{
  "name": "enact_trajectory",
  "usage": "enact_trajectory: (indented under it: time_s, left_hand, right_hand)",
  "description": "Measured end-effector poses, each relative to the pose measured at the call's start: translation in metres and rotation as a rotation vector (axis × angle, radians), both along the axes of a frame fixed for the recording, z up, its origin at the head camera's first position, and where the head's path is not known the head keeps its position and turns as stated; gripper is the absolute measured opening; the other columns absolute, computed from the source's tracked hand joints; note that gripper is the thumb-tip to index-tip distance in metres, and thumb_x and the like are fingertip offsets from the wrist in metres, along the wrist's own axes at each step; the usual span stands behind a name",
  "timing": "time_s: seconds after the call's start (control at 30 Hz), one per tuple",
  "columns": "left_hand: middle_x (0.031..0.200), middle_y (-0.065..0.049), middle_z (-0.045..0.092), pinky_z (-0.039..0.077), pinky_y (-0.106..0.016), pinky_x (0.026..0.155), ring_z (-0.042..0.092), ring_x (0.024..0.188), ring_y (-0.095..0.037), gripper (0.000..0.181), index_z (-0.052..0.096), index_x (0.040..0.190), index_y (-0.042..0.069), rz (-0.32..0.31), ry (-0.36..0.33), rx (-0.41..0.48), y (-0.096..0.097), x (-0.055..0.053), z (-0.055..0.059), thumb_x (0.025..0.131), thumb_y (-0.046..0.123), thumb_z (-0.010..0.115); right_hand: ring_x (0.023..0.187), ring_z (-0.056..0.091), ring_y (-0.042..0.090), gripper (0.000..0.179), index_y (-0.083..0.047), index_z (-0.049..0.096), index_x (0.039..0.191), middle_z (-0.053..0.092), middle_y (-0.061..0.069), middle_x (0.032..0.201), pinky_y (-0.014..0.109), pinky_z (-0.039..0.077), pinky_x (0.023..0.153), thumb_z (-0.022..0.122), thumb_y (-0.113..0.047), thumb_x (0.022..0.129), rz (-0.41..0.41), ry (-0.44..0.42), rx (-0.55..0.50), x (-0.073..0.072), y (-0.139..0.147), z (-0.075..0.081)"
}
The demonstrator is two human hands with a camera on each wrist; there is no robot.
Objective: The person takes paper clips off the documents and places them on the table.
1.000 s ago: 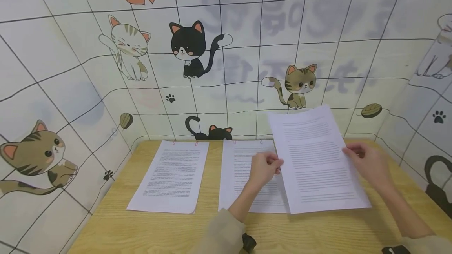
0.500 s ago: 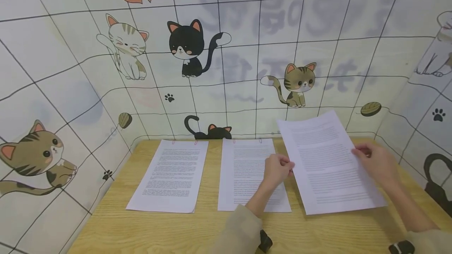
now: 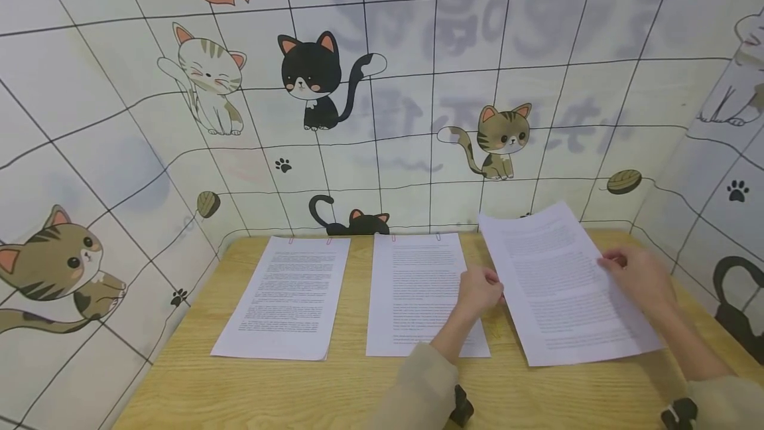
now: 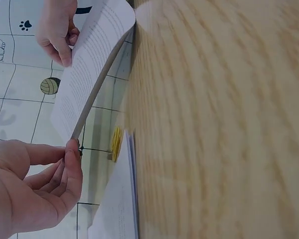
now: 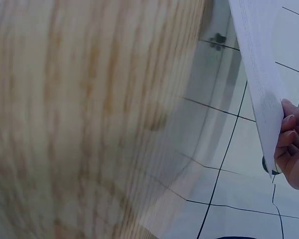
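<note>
In the head view, printed paper [image 3: 573,297] hangs tilted above the right part of the table, its lower edge towards me. My left hand [image 3: 479,292] pinches its left edge between thumb and fingers. The opposite edge is pinched by my right hand [image 3: 641,281]. In the left wrist view the paper [image 4: 92,59] bows between both hands, its near edge seen side-on. Whether it is one sheet or several, I cannot tell. Beside my left forearm lies a printed document [image 3: 418,297] with two paper clips at its top, partly covered by that hand and arm.
Another clipped document [image 3: 286,304] lies on the left of the wooden table [image 3: 251,390]. Walls patterned with cats and grid lines enclose the back and both sides. A small yellow thing [image 4: 115,144] shows beyond the middle document in the left wrist view.
Both hands have carried the paper to the right and lowered it, off the middle document. Its top now leans further back. The two clipped documents stay in place.
</note>
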State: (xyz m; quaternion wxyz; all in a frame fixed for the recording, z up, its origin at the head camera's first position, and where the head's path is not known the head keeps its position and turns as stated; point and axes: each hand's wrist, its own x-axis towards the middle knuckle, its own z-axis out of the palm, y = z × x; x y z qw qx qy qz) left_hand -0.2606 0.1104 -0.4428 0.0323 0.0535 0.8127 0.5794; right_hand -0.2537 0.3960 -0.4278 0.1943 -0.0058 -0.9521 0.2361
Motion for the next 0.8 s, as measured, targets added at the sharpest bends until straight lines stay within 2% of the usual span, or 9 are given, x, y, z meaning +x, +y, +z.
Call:
enact_trajectory:
  time_s: [0.17, 0.3, 0.57, 0.8]
  left_hand:
    - [0.056, -0.002, 0.062, 0.045, -0.018, 0.051, 0.062, 0.049, -0.012, 0.008, 0.070, 0.080, 0.000, 0.021, -0.019, -0.052, 0.007, -0.003, -0.007, 0.084, -0.007, 0.070]
    - [0.052, -0.001, 0.060, 0.044, -0.017, 0.050, 0.058, 0.045, -0.009, 0.009, 0.069, 0.078, -0.001, 0.013, -0.026, -0.087, 0.013, -0.004, -0.011, 0.084, -0.007, 0.069]
    - [0.051, -0.001, 0.061, 0.040, -0.017, 0.049, 0.053, 0.050, -0.008, 0.009, 0.069, 0.076, 0.000, 0.015, -0.034, -0.160, 0.016, -0.005, -0.014, 0.083, -0.006, 0.070]
    - [0.057, 0.002, 0.057, 0.036, -0.018, 0.046, 0.046, 0.050, -0.008, 0.009, 0.071, 0.073, 0.001, 0.009, -0.060, -0.178, 0.018, -0.005, -0.013, 0.075, -0.007, 0.074]
  right_hand:
    - [0.074, 0.055, 0.032, 0.021, 0.012, 0.065, 0.102, 0.064, 0.022, 0.085, 0.037, 0.036, 0.062, 0.069, -0.006, 0.093, 0.019, -0.022, 0.027, -0.005, 0.006, -0.005]
    - [0.071, 0.054, 0.028, 0.020, 0.012, 0.066, 0.099, 0.063, 0.018, 0.080, 0.035, 0.036, 0.060, 0.068, -0.006, 0.092, 0.029, -0.053, 0.032, -0.006, 0.009, -0.009]
    - [0.075, 0.059, 0.034, 0.021, 0.014, 0.066, 0.098, 0.066, 0.025, 0.086, 0.036, 0.039, 0.062, 0.067, -0.006, 0.092, 0.027, -0.082, 0.018, -0.010, 0.015, -0.016]
    - [0.082, 0.059, 0.039, 0.023, 0.015, 0.063, 0.102, 0.063, 0.031, 0.094, 0.046, 0.044, 0.066, 0.065, -0.006, 0.094, -0.041, -0.191, -0.020, -0.016, 0.025, -0.024]
